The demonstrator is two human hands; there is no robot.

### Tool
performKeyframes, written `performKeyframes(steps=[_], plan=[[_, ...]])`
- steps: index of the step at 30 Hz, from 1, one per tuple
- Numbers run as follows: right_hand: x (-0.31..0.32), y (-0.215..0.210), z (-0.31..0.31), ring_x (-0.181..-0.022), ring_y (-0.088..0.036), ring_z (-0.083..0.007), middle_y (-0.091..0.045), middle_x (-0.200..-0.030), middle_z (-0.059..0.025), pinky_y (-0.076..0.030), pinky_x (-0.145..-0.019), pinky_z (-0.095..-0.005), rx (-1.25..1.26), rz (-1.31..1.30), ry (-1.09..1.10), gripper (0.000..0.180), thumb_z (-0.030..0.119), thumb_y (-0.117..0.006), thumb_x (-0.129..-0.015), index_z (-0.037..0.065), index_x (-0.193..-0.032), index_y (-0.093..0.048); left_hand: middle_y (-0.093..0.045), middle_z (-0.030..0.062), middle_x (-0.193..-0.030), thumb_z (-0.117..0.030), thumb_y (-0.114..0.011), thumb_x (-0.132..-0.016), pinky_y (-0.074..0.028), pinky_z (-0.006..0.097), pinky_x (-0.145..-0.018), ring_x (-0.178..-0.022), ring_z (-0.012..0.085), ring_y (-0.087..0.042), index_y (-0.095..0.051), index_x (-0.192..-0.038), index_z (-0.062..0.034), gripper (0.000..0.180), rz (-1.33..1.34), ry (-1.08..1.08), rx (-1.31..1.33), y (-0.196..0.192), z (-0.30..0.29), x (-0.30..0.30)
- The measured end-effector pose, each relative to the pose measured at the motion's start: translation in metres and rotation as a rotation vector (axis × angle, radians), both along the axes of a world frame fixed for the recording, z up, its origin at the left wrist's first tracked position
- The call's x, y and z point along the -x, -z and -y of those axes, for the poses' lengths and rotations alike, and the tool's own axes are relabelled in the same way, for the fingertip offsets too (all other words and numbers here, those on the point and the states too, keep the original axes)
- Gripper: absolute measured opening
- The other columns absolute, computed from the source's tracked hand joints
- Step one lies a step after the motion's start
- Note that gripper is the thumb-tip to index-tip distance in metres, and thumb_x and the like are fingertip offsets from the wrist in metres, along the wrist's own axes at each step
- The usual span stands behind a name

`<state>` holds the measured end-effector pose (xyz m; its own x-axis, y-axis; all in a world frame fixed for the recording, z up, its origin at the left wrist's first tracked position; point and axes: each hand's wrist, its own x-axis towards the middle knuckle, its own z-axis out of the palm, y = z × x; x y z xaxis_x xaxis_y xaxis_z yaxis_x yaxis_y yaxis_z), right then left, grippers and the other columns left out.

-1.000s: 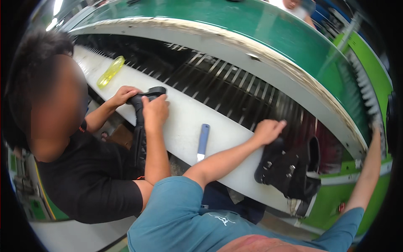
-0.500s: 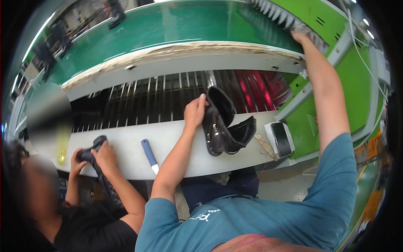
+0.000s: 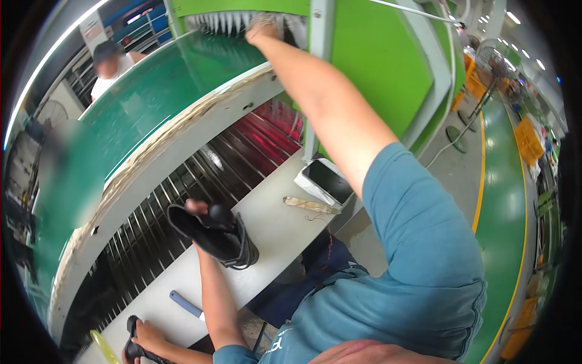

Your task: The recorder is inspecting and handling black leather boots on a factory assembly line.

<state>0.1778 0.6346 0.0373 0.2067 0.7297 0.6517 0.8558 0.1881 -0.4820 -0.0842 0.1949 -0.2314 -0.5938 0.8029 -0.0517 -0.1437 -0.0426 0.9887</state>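
Note:
My left hand (image 3: 197, 207) is closed on a black ankle boot (image 3: 209, 235), held above the white bench and beside the metal bars. The boot hides most of that hand; only some fingers show past its edge. With my right arm stretched far forward, my right hand (image 3: 263, 31) is at the pale hanging strips (image 3: 227, 23) across the green machine's opening, at the far end of the green belt (image 3: 151, 91). Its fingers are too hidden among the strips to show whether they grip anything.
On the white bench (image 3: 282, 233) lie a blue-handled tool (image 3: 185, 303), a pale wrapped stick (image 3: 309, 205) with thread, and a phone (image 3: 325, 176) in a white tray. At lower left a co-worker's hand (image 3: 150, 337) holds black footwear. Metal bars (image 3: 182, 212) run beneath the belt.
My view has swung to the right, bringing the aisle into sight. The boot in my left hand has turned and tipped, while my right hand stays at the strips.

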Motion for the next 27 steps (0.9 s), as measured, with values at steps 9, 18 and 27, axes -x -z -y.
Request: performKeyframes(steps=[9,18,27], plan=[[0.031,-0.015,0.117,-0.117,-0.070,-0.0381,-0.065,-0.136,-0.0254,-0.056,-0.107,-0.0444,-0.124,-0.969,-0.376,0.053,0.009,-0.084,-0.078,0.002,-0.126,-0.063,-0.070,0.0079,-0.085,-0.054,-0.062,-0.110,-0.051,0.033,-0.069,-0.072,0.0179,-0.064,-0.072,-0.101,-0.0070,0.049,0.386,0.014,-0.302,-0.036,0.022,-0.031],[-0.044,-0.015,0.328,-0.097,-0.075,-0.0193,-0.076,-0.113,-0.0126,-0.062,-0.084,-0.0313,0.259,-1.280,-1.366,0.031,-0.001,-0.076,-0.098,0.000,-0.126,-0.065,-0.076,0.0100,-0.096,-0.040,-0.045,-0.120,-0.058,0.027,-0.070,-0.081,0.0165,-0.073,-0.072,-0.103,-0.0011,0.050,-0.203,-0.373,-0.409,-0.094,0.085,0.020],[-0.025,-0.018,0.466,-0.104,-0.074,-0.0143,-0.075,-0.120,-0.0132,-0.061,-0.095,-0.0280,0.773,-0.700,-1.637,0.044,0.000,-0.083,-0.095,-0.001,-0.134,-0.062,-0.071,0.0163,-0.100,-0.033,-0.051,-0.116,-0.054,0.024,-0.056,-0.067,0.0183,-0.066,-0.060,-0.136,0.0081,0.047,-0.381,-0.013,-0.602,-0.199,0.203,-0.095]])
